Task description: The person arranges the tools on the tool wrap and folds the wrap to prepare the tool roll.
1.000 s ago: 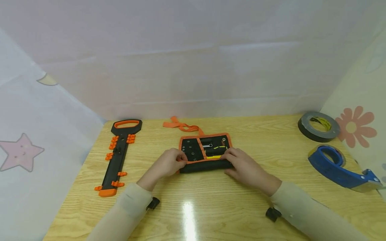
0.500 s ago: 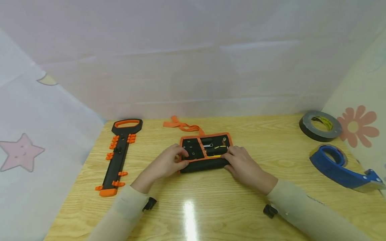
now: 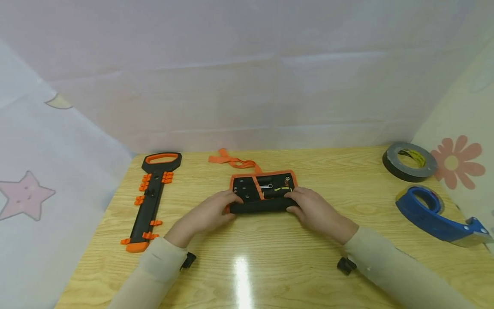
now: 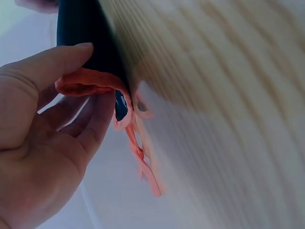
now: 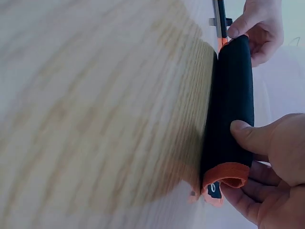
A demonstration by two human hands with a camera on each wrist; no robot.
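A black fabric tool roll (image 3: 262,207) with orange edging lies partly rolled up in the middle of the table. Its unrolled far part shows printed numbers, a small wrench (image 3: 266,186) and yellow marks. My left hand (image 3: 210,213) grips the left end of the rolled part, thumb on the near side and fingers behind, as the left wrist view shows. At the right end, my right hand (image 3: 314,213) pinches the roll the same way; the right wrist view shows its thumb (image 5: 248,136) on the black cloth. An orange tie strap (image 3: 235,162) trails from the far edge.
A black and orange rack with clips (image 3: 148,206) lies at the left. On the right are a roll of dark tape (image 3: 397,165) and a blue tape dispenser (image 3: 432,221). A cloth-covered wall (image 3: 247,94) stands behind the wooden table (image 3: 285,266).
The rolled part has turned away from me, covering the yellow strip and the lowest number. Both hands have stayed at its ends; the left fingers have shifted their hold.
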